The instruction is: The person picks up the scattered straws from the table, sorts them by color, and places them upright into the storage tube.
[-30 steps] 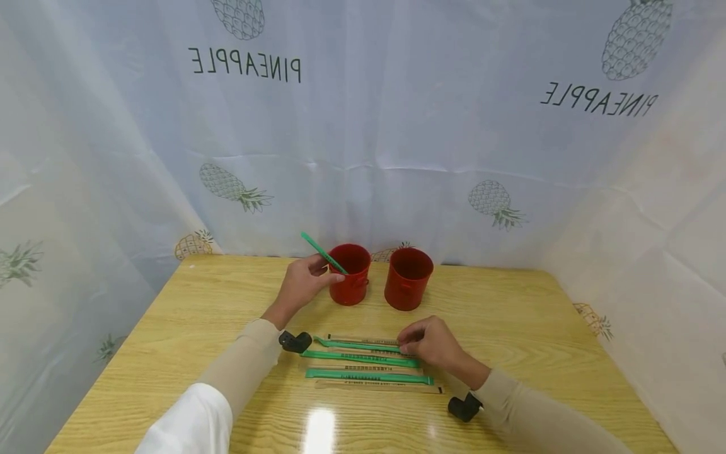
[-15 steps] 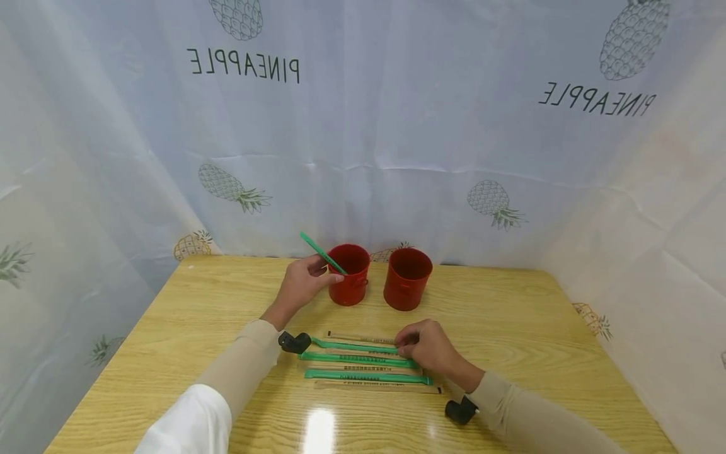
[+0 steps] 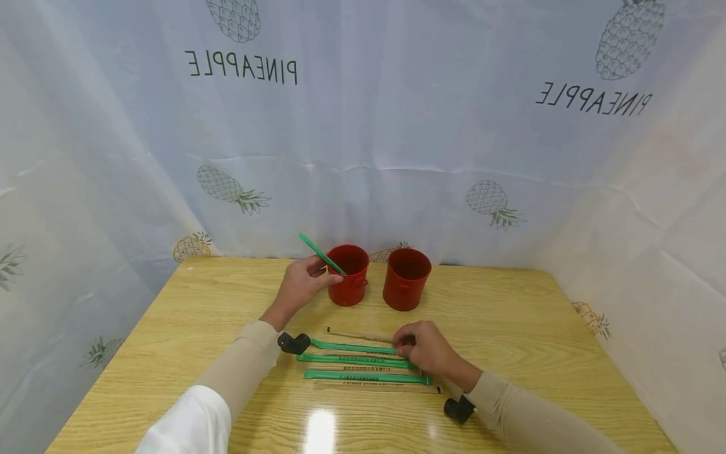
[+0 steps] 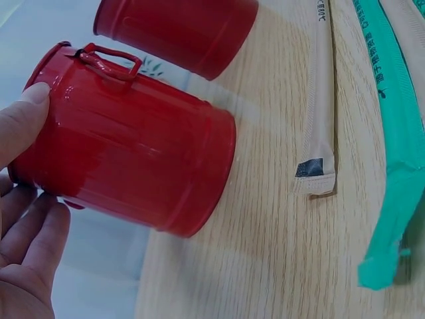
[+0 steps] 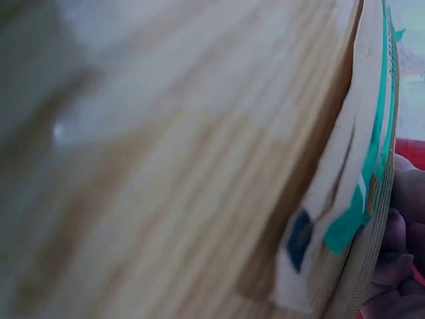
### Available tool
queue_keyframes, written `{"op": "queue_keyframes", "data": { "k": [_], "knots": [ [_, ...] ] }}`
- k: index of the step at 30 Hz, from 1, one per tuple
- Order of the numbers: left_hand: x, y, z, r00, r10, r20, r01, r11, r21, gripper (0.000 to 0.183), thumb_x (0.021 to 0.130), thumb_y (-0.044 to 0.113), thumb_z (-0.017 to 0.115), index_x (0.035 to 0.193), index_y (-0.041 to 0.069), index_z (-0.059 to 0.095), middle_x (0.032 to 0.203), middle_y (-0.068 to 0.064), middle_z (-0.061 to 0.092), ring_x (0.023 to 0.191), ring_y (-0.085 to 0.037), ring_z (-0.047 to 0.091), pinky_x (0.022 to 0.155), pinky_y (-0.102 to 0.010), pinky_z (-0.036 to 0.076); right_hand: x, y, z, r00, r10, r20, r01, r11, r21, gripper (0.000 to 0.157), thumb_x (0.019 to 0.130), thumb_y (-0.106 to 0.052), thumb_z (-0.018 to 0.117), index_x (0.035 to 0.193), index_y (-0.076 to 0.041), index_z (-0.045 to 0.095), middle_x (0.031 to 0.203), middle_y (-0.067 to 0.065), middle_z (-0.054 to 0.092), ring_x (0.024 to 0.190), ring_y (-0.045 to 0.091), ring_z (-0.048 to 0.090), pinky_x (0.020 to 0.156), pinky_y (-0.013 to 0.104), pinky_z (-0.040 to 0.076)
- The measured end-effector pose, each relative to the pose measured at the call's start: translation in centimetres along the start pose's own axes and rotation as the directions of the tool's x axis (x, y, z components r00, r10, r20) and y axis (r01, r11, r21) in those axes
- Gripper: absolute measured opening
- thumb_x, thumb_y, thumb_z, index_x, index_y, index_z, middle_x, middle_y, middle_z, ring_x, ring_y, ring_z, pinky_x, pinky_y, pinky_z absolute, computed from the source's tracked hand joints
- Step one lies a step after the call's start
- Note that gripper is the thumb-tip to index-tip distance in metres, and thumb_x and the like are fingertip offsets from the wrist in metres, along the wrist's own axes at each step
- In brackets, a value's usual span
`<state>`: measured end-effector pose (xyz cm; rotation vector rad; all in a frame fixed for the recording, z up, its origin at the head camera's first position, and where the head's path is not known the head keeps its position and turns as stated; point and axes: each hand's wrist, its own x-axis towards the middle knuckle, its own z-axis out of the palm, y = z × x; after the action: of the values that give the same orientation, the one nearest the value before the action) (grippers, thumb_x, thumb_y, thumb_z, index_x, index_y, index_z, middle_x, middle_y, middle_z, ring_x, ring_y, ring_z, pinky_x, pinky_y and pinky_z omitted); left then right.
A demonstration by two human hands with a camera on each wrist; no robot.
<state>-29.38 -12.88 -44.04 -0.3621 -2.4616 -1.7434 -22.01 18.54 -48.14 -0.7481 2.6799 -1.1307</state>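
Note:
In the head view my left hand [image 3: 300, 285] holds the left red bucket [image 3: 347, 292] by its side, thumb at the rim and fingers round the far side. A green wrapped drinking straw [image 3: 319, 252] leans out of this bucket. My right hand [image 3: 428, 347] pinches the right end of the rearmost brown paper-wrapped straw [image 3: 358, 335]. That straw's black-marked end [image 4: 315, 169] shows in the left wrist view. Before it lie several green wrapped straws [image 3: 368, 377] and brown ones [image 3: 374, 386], side by side on the wooden table.
A second red bucket [image 3: 406, 280] stands right of the held one. Behind the table [image 3: 493, 315] hangs a white curtain [image 3: 363, 126] with pineapple prints. Black wrist-camera mounts [image 3: 293, 343] sit beside both wrists.
The pinched brown straw's left end has swung slightly away from the row, widening its gap to the nearest green straw. My right hand has shifted slightly left; my left hand stays at the bucket.

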Motion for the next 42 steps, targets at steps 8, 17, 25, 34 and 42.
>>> {"op": "queue_keyframes", "data": {
  "k": [8,17,25,34,42],
  "knots": [
    [0.1,-0.2,0.1,1.000,-0.008,0.005,0.008,1.000,0.001,0.049,0.090,0.029,0.084,0.134,0.011,0.071,0.137,-0.010,0.071,0.129,-0.031,0.068,0.106,-0.043,0.058,0.1,-0.3,0.0,0.998,-0.060,0.014,0.062,0.986,-0.152,0.013,0.091,-0.001,0.077,0.100,-0.008,0.079,0.093,0.001,0.076,0.080,0.003,0.065,0.070,0.021,0.057],
    [0.1,-0.1,0.2,1.000,0.005,0.003,-0.005,1.000,-0.003,0.049,0.090,0.028,0.084,0.134,0.011,0.071,0.138,-0.011,0.071,0.129,-0.031,0.068,0.106,-0.042,0.058,0.0,-0.7,0.1,0.980,-0.180,0.086,0.198,0.930,-0.310,0.014,0.093,0.005,0.070,0.096,-0.009,0.073,0.088,-0.001,0.069,0.077,0.005,0.056,0.070,0.024,0.054],
    [0.0,0.0,0.2,1.000,-0.001,0.004,0.001,1.000,0.004,0.047,0.090,0.029,0.084,0.132,0.011,0.072,0.135,-0.010,0.072,0.128,-0.031,0.069,0.106,-0.044,0.058,-0.1,-1.0,-0.7,0.969,-0.205,0.136,0.242,0.895,-0.375,0.013,0.098,0.000,0.066,0.101,-0.010,0.074,0.095,-0.002,0.068,0.088,0.008,0.058,0.081,0.029,0.059],
    [0.0,0.0,0.0,1.000,-0.014,0.006,0.013,1.000,0.009,0.047,0.090,0.028,0.084,0.132,0.010,0.072,0.136,-0.011,0.072,0.128,-0.032,0.069,0.106,-0.044,0.058,0.6,-2.1,-2.5,0.945,-0.323,0.047,0.315,0.866,-0.389,0.014,0.093,0.004,0.071,0.091,-0.010,0.070,0.087,-0.002,0.063,0.081,0.008,0.051,0.072,0.024,0.053],
    [0.0,0.1,0.0,1.000,-0.011,0.012,0.011,1.000,0.005,0.047,0.090,0.029,0.084,0.132,0.012,0.072,0.137,-0.009,0.071,0.128,-0.031,0.068,0.106,-0.044,0.058,2.1,-3.7,-3.5,0.879,-0.476,-0.043,0.408,0.794,-0.451,0.017,0.090,0.004,0.075,0.092,-0.010,0.067,0.089,0.000,0.063,0.083,0.012,0.053,0.072,0.024,0.054]
  ]
}}
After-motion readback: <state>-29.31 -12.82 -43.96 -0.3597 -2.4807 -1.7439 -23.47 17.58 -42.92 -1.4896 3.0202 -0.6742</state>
